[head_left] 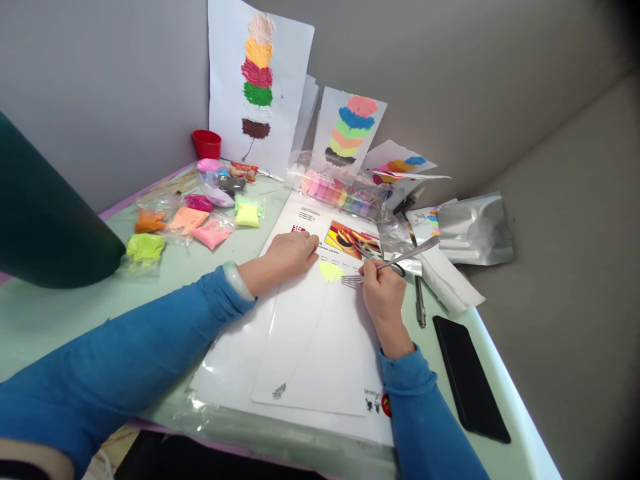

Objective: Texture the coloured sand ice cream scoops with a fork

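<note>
My right hand (pixel 384 293) is closed round a metal fork (pixel 413 252). The fork's tines lie at the right edge of a flat pale-yellow patch of clay (pixel 331 271). That patch sits near the top of a white drawing sheet (pixel 320 353), with a thin drawn line running down from it to a small dark sketch. My left hand (pixel 293 257) rests on the paper just left of the patch. Its fingers are curled together, and whether anything is in them is hidden. Under the sheet lies a larger white printed pad (pixel 230 360) with a colourful picture at its top.
Bagged coloured clay (pixel 200 220) lies at the left, near a dark green cylinder (pixel 50 213) and a red cup (pixel 207 144). A clear clay tray (pixel 340 190) and painted cards (pixel 259 87) stand behind. A pen (pixel 420 303), black phone (pixel 470 377) and silver pouch (pixel 475 230) lie right.
</note>
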Action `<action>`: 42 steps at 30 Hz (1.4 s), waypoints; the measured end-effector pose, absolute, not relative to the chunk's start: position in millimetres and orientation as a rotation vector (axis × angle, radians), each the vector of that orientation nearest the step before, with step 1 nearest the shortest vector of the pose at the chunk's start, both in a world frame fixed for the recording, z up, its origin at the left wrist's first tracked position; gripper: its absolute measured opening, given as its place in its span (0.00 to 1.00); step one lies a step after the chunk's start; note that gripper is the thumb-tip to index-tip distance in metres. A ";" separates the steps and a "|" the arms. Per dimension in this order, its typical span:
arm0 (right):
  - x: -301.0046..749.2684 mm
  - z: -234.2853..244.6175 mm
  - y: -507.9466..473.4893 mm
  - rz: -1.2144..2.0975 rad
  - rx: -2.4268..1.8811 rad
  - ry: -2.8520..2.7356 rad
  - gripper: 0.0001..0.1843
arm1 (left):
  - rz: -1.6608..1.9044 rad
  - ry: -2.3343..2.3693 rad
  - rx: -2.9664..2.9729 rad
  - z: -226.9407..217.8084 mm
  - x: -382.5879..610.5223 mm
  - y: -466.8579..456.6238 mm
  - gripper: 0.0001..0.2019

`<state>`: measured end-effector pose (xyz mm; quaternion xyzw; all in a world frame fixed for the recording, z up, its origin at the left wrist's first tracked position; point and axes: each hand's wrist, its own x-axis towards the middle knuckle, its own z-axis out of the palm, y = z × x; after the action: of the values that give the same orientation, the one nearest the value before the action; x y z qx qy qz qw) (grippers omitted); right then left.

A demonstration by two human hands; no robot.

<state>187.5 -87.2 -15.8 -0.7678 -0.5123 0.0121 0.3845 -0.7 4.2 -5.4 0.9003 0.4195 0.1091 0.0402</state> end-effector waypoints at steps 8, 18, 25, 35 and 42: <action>188.1 -13.1 -87.1 -0.018 -2.001 -1.288 0.23 | 0.355 1.276 2.767 -6.6 -0.8 5.7 0.11; 186.7 -15.6 -87.3 0.074 -1.962 -1.295 0.22 | 0.361 1.276 2.764 -6.4 -0.6 5.2 0.11; 187.7 -12.9 -87.3 -0.013 -1.964 -1.286 0.21 | 0.361 1.280 2.752 -7.1 -0.7 5.9 0.12; 188.1 -20.8 -87.3 0.173 -1.772 -1.336 0.21 | 0.363 1.274 2.748 -6.6 -0.6 5.4 0.12; 186.3 -19.6 -88.4 0.198 -1.696 -1.465 0.21 | 0.355 1.297 2.739 -6.7 -0.2 5.1 0.11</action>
<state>186.3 -88.4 -19.6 -0.6801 -0.5874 0.0793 0.4315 -0.2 5.1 -6.7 0.8968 0.4245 0.1161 0.0450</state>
